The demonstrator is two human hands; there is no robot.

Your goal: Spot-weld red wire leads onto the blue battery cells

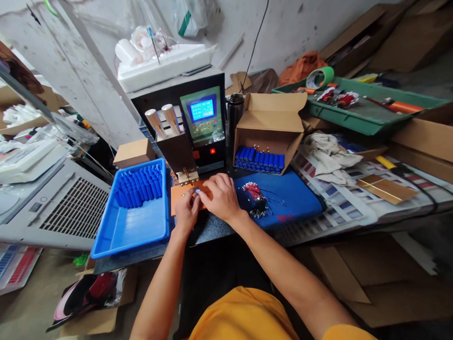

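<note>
Under the welding head [188, 177] of a black spot welder [181, 147], my two hands meet over an orange board [178, 204]. Between the fingertips a small blue end of a battery cell [197, 190] shows; the fingers cover the rest. My left hand [186, 207] pinches it from the left, and my right hand [222, 196] closes on it from the right. Blue battery cells [140, 185] lie in rows in the blue tray [113, 239] on the left. A bundle of red and black wires [255, 197] rests on a blue mat [298, 197] to the right.
An open cardboard box [273, 121] of blue cells stands behind the mat, beside a dark flask [235, 112]. Further right are a white cloth [328, 156] and a green tray [381, 120]. A small carton [134, 152] sits behind the blue tray.
</note>
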